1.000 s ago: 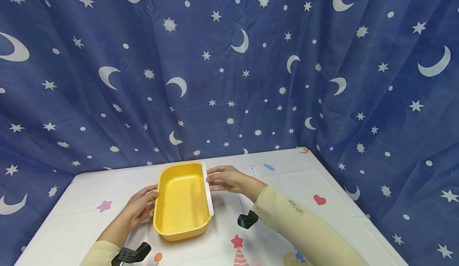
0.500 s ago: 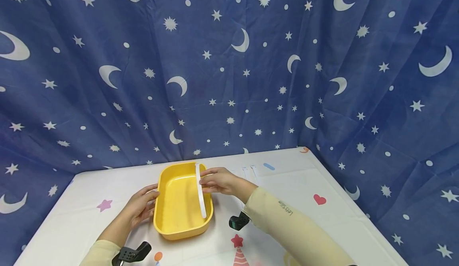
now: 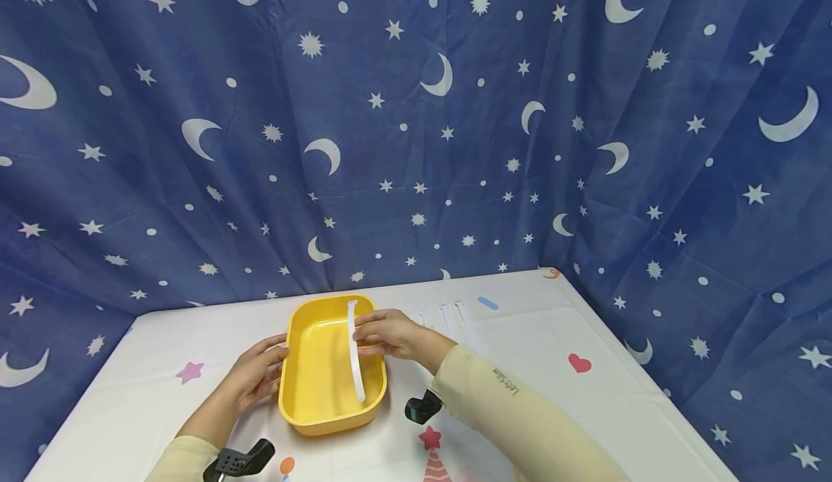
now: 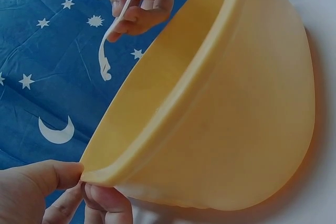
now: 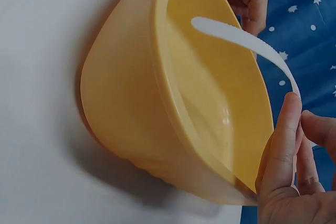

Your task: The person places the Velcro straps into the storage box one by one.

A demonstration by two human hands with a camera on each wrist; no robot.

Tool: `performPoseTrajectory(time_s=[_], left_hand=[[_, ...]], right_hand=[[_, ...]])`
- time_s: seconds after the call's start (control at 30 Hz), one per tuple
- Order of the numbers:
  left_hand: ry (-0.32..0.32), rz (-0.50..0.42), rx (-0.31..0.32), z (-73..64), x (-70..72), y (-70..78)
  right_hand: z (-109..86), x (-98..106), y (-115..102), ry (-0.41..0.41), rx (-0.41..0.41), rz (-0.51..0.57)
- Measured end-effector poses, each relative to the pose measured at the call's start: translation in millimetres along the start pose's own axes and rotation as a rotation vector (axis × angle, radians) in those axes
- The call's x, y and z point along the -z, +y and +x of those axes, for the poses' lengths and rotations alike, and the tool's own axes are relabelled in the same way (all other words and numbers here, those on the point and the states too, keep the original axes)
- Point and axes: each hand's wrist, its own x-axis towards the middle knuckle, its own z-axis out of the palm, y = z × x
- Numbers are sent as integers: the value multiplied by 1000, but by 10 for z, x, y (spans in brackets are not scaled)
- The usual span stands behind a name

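Note:
A yellow plastic basin (image 3: 315, 373) with rounded corners stands on the table. My left hand (image 3: 255, 373) pinches its left rim between thumb and fingers, as the left wrist view also shows. Over the basin's right part, my right hand (image 3: 393, 335) pinches a white hook-and-loop strap (image 3: 355, 370) near its middle. That strap (image 5: 231, 34) has a rounded, fuzzy-edged end hanging over the basin in the right wrist view. Its slotted head (image 4: 106, 72) is at the opposite end. No contents show on the visible part of the basin floor.
Several more white straps (image 3: 463, 316) lie on the table (image 3: 520, 323) behind and right of my right hand. Printed shapes, such as a red heart (image 3: 580, 362), mark the white cloth. A blue star-and-moon curtain (image 3: 416, 142) encloses the back and sides.
My right hand has carried the strap leftward, from the basin's right rim to above its inside. My left hand and the basin have stayed in place.

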Motion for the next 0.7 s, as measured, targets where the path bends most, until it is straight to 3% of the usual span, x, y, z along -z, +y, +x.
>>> performPoseTrajectory(time_s=[0.7], left_hand=[[-4,-12,11,-18,8,-1]], right_hand=[[59,-241,60,24,-25,64]])
